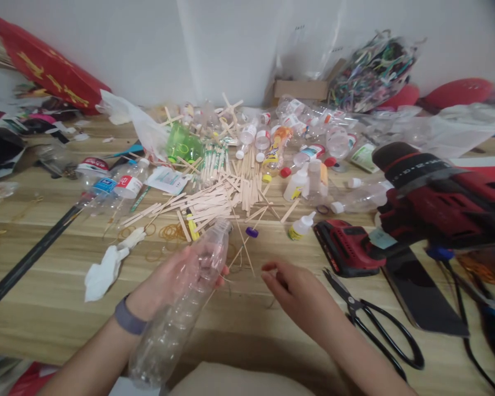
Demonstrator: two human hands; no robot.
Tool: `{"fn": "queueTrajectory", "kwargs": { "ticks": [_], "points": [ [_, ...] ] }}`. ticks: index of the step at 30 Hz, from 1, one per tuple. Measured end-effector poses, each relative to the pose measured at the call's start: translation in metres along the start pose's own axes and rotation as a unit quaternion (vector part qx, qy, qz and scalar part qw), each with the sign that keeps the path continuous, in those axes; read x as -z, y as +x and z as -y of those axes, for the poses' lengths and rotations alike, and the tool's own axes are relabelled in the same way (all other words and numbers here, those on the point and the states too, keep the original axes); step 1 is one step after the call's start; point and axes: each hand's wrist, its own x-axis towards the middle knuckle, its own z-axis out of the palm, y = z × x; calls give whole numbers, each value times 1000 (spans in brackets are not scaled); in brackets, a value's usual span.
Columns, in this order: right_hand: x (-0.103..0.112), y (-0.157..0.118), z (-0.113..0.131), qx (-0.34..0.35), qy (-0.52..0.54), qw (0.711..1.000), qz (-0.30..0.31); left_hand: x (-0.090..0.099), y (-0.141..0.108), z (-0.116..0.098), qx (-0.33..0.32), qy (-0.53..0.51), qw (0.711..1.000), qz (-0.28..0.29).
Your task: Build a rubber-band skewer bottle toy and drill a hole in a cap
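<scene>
My left hand (185, 261) is wrapped round a clear, ribbed plastic bottle (169, 322). The bottle is tilted, its uncapped neck pointing away from me and its base close to my body. Right of it, over the table, my right hand (291, 286) is loosely bent with a gap between its fingers; nothing shows in it. Thin wooden sticks (244, 242) lie crossed just beyond the two hands, beside a purple bottle cap (251, 232). A thin strand and stick near my left fingertips are too blurred to tell whether they are held.
Flat wooden sticks (214, 201) are heaped mid-table, with several plastic bottles (264, 140) behind. At right lie black-handled scissors (367, 319), a red cordless drill (429, 209) and a phone (421, 291). Small glue bottles (301, 226), rubber bands (171, 232) and a white glove (107, 269) surround the heap.
</scene>
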Motion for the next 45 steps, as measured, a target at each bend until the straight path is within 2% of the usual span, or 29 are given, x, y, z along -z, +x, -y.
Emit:
{"fn": "queueTrajectory", "kwargs": {
  "ticks": [4, 8, 14, 20, 23, 29, 32, 40, 45],
  "points": [
    [-2, 27, 17, -16, -37, 999, -35, -2, 0, -1, 1, -3, 1000, 3],
    [-13, 48, 18, -19, -17, 999, -26, 0, -2, -2, 1, -2, 1000, 31],
    [-16, 47, 9, -11, 119, 992, -44, 9, -9, 5, 1, -11, 1000, 20],
    [5, 55, 28, 15, 264, 960, -95, 6, -8, 5, 3, -23, 1000, 15],
    [9, 57, 31, 19, 292, 950, -108, 5, -10, 4, -2, -34, 999, 11],
    [-12, 32, 13, 6, 200, 980, -13, 12, -16, 2, -3, -20, 1000, -10],
    [-23, 28, 10, -3, 141, 990, 13, 14, -17, 0, 4, -3, 1000, -10],
    [-36, 65, 19, -41, 49, 998, -9, 2, -19, -10, 14, 37, 999, 1],
    [-35, 60, 17, -54, 49, 996, -46, -6, -24, -19, 26, 94, 995, -18]
  ]
}}
